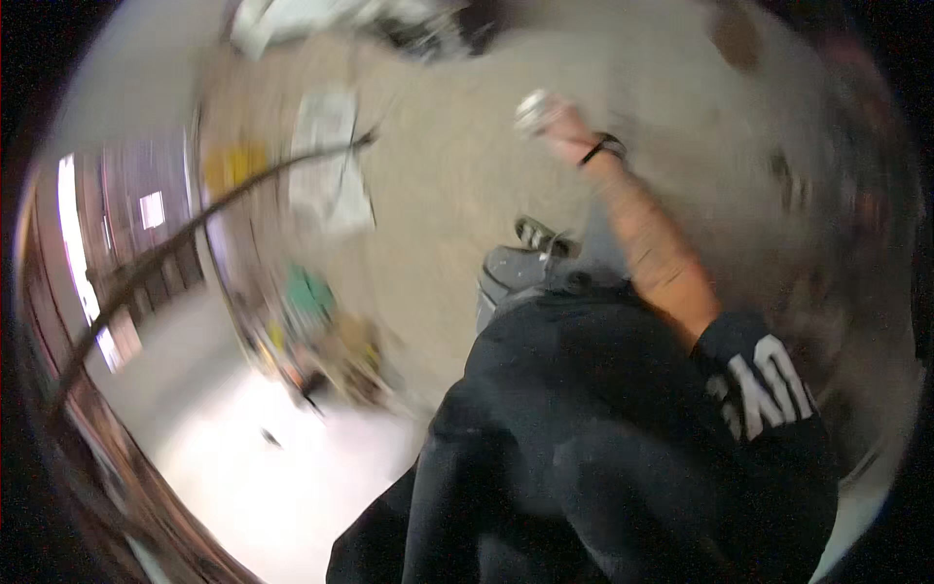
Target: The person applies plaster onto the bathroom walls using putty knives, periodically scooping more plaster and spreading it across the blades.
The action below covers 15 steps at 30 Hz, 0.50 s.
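My right hand [565, 124] reaches forward at the upper middle, a dark band on its wrist, closed on a blurred small silvery object [533, 112]. Below it show my sandal [540, 237], my grey trousers [608, 248] and my dark clothing [574, 428]. I do not see my left hand. A long dark bar or cord [233, 200] crosses the left half diagonally; what holds it, if anything, is not visible.
Concrete floor [438, 165] bears a white sheet [326, 161], a blurred yellow thing [233, 167] and a jumble of items with a green one [306, 289]. A pale bundle [282, 24] lies at the top. Left are wall openings [136, 214] and a bright floor patch.
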Available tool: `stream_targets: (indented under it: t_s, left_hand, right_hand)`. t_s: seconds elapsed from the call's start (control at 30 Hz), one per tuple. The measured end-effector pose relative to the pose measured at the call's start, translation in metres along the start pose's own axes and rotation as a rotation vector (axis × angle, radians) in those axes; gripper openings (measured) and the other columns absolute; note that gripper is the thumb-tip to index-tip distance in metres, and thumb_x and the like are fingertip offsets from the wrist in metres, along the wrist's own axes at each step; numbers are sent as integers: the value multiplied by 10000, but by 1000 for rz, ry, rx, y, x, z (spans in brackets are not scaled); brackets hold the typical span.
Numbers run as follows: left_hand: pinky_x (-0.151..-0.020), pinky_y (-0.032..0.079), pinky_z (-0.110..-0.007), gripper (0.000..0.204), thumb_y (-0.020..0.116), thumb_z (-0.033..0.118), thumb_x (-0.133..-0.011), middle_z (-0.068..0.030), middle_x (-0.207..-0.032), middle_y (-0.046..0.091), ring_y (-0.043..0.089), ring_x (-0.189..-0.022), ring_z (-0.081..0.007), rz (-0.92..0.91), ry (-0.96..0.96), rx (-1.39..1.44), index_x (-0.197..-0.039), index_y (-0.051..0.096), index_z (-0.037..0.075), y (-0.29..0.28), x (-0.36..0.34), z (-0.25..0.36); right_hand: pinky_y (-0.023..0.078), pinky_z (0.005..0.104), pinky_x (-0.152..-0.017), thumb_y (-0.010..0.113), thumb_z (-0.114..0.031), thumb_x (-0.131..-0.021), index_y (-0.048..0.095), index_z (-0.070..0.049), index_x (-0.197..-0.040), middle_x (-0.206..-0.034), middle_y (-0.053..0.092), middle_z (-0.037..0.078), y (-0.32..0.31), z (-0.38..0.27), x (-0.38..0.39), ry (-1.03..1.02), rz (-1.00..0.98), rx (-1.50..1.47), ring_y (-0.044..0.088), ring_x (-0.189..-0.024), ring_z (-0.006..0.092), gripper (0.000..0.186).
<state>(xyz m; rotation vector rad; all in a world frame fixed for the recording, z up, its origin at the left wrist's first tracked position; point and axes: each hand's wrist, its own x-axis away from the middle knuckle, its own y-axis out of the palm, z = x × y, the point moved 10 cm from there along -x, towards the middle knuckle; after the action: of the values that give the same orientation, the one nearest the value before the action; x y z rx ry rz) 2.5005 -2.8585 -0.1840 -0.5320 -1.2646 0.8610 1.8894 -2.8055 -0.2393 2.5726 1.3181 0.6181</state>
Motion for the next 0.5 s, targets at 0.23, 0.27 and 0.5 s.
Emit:
stream_targets:
  t_s: [0.23,0.27,0.5]
  left_hand:
    - [-660,474,-395,223,577,243,-707,-150,-835,634,609,-787,-292,-375,767,-1081,-825,644,67,26,-149,215]
    - [-656,475,-396,222,571,244,-711,-149,-832,635,610,-786,-294,-417,859,-1220,-826,645,69,53,-152,230]
    - [-633,483,-399,221,536,253,-744,-138,-809,637,614,-774,-303,-380,1247,-2295,-827,649,83,-9,-209,333]
  right_hand:
    - [447,290,-631,631,-35,-619,570,-13,-874,-780,592,82,-56,23,266,-331,761,-49,566,-698,154,263]
    - [444,305,-636,619,-40,-620,572,-20,-883,-784,594,98,-79,44,331,-364,983,3,570,-698,173,268]
    - [444,365,-585,649,-176,-664,532,-32,-764,-714,561,156,110,340,636,207,2028,102,560,-646,289,211]
